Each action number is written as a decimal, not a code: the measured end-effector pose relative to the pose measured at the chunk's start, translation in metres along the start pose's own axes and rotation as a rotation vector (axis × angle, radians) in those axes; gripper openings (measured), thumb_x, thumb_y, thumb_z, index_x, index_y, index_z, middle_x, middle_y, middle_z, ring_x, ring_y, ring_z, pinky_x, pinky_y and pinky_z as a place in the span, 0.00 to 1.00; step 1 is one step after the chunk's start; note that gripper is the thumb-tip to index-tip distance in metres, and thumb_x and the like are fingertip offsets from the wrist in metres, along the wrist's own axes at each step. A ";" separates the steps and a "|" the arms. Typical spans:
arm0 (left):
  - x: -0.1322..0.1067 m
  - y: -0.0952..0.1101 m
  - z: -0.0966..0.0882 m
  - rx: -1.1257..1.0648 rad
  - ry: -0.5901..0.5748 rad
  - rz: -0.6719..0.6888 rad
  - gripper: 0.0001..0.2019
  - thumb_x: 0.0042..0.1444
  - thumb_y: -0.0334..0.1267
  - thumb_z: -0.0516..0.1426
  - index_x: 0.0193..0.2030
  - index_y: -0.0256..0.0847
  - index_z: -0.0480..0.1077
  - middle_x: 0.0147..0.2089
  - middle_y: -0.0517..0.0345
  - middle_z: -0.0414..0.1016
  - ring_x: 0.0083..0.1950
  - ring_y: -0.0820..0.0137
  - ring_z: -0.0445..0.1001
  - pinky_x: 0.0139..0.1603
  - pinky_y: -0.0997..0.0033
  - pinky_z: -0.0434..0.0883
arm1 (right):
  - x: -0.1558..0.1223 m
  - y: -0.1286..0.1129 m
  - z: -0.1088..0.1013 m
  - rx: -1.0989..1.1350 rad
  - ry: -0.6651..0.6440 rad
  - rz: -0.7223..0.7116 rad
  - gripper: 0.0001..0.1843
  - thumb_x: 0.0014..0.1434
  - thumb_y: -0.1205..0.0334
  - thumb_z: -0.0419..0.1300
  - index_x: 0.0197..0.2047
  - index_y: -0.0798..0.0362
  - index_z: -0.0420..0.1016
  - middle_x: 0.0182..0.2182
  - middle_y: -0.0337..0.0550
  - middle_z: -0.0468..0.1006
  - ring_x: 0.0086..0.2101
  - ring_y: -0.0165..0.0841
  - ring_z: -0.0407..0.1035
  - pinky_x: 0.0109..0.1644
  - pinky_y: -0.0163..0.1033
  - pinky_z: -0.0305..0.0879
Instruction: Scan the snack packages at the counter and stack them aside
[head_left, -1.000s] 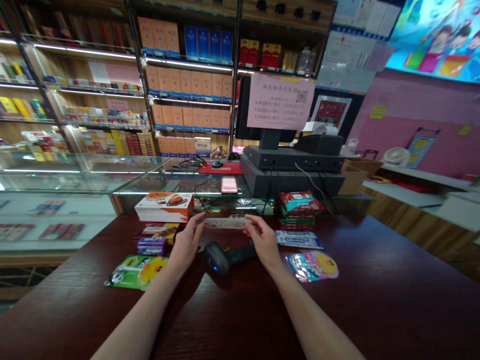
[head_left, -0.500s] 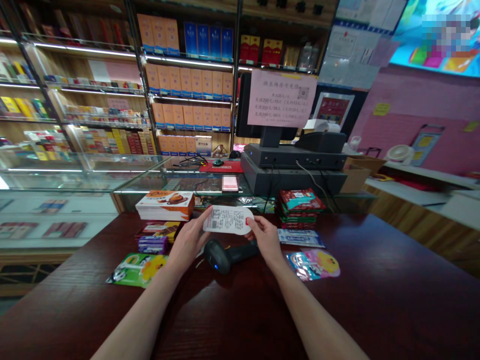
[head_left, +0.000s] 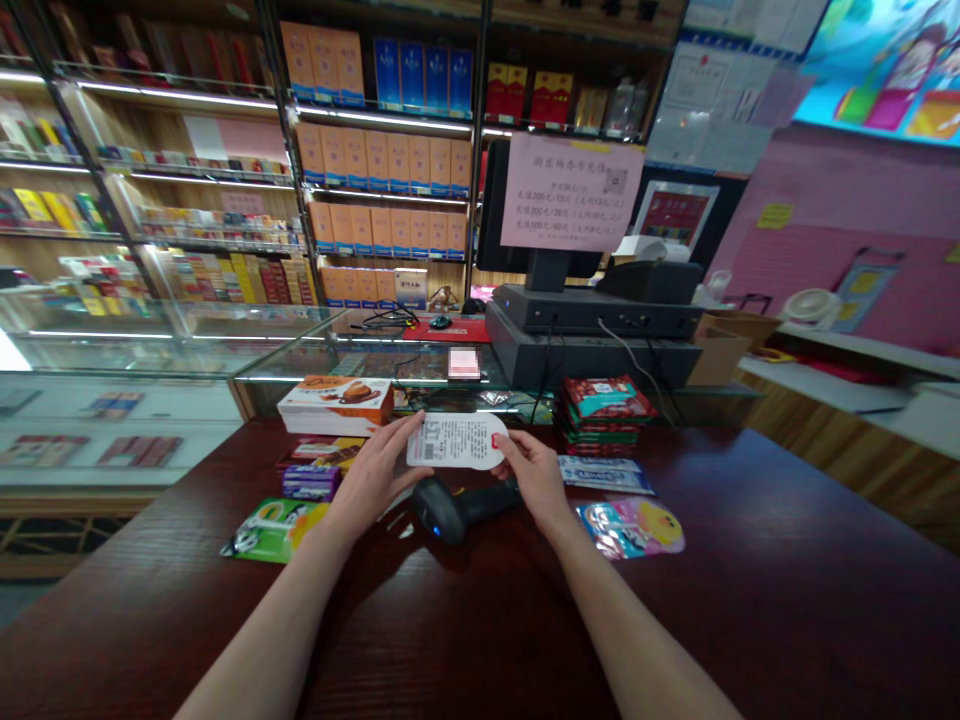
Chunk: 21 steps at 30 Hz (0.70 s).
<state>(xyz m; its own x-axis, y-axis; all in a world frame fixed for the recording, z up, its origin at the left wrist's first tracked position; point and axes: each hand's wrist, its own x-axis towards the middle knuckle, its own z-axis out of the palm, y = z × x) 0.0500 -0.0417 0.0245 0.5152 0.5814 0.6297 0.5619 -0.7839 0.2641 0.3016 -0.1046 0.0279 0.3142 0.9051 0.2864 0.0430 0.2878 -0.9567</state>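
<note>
Both my hands hold a white printed card with a barcode and small text, its face turned up toward me. My left hand pinches its left end, and my right hand holds its rounded right end. Below them, a black handheld barcode scanner lies on the dark red wooden counter, not touched by either hand. Several packets lie close by: a purple one, a green one and a pink-and-blue one.
An orange-and-white stack of boxes and a stack of red-green packets stand at the counter's far edge. Behind them are a glass display case, a cash register with monitor, and shelves of boxed goods.
The card has turned from nearly edge-on to facing me, and it now sits slightly lower. My view has shifted slightly, so the shelves and counter appear moved a little.
</note>
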 end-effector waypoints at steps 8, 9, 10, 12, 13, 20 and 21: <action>0.003 -0.001 -0.008 0.235 0.084 0.132 0.40 0.62 0.51 0.58 0.76 0.47 0.43 0.77 0.44 0.48 0.75 0.51 0.51 0.71 0.44 0.59 | -0.004 0.000 0.007 0.051 -0.061 0.029 0.20 0.55 0.46 0.67 0.39 0.56 0.80 0.23 0.40 0.80 0.21 0.29 0.72 0.25 0.32 0.67; 0.004 0.000 -0.009 0.256 0.080 0.137 0.41 0.62 0.51 0.58 0.76 0.45 0.43 0.77 0.44 0.48 0.76 0.51 0.50 0.72 0.45 0.58 | -0.004 0.000 0.008 0.055 -0.063 0.034 0.20 0.55 0.46 0.67 0.39 0.56 0.80 0.23 0.40 0.80 0.21 0.29 0.72 0.25 0.32 0.67; 0.003 0.000 -0.010 0.275 0.074 0.138 0.41 0.62 0.51 0.58 0.76 0.45 0.43 0.77 0.44 0.50 0.76 0.51 0.49 0.72 0.45 0.58 | -0.005 0.000 0.009 0.058 -0.063 0.038 0.20 0.55 0.46 0.67 0.39 0.56 0.80 0.23 0.40 0.80 0.21 0.29 0.72 0.24 0.32 0.67; 0.003 0.000 -0.011 0.304 0.061 0.141 0.41 0.63 0.51 0.57 0.76 0.44 0.42 0.76 0.46 0.52 0.77 0.52 0.48 0.72 0.45 0.56 | -0.006 -0.001 0.011 0.064 -0.061 0.041 0.20 0.55 0.46 0.67 0.39 0.56 0.80 0.22 0.39 0.80 0.21 0.29 0.72 0.24 0.32 0.67; 0.003 0.000 -0.011 0.314 0.054 0.144 0.40 0.63 0.50 0.56 0.76 0.44 0.42 0.76 0.46 0.53 0.77 0.52 0.48 0.73 0.45 0.56 | -0.006 -0.002 0.012 0.067 -0.060 0.043 0.20 0.54 0.46 0.67 0.39 0.56 0.80 0.22 0.39 0.80 0.21 0.29 0.72 0.24 0.32 0.67; 0.001 -0.003 -0.009 0.292 0.008 0.131 0.39 0.64 0.52 0.56 0.76 0.46 0.44 0.75 0.48 0.55 0.77 0.55 0.49 0.73 0.45 0.53 | -0.007 -0.004 0.012 0.061 -0.065 0.053 0.20 0.54 0.45 0.68 0.38 0.55 0.80 0.22 0.39 0.80 0.21 0.29 0.72 0.25 0.32 0.66; 0.001 -0.003 -0.008 0.282 0.006 0.126 0.39 0.63 0.52 0.56 0.76 0.47 0.44 0.75 0.48 0.55 0.76 0.54 0.49 0.73 0.45 0.53 | -0.007 -0.004 0.012 0.058 -0.067 0.052 0.20 0.54 0.46 0.68 0.38 0.55 0.80 0.22 0.39 0.80 0.21 0.29 0.72 0.25 0.32 0.66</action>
<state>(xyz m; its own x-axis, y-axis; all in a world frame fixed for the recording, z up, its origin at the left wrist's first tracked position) 0.0432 -0.0406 0.0303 0.5888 0.4815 0.6492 0.6517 -0.7579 -0.0289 0.2884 -0.1081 0.0303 0.2504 0.9376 0.2412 -0.0269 0.2558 -0.9664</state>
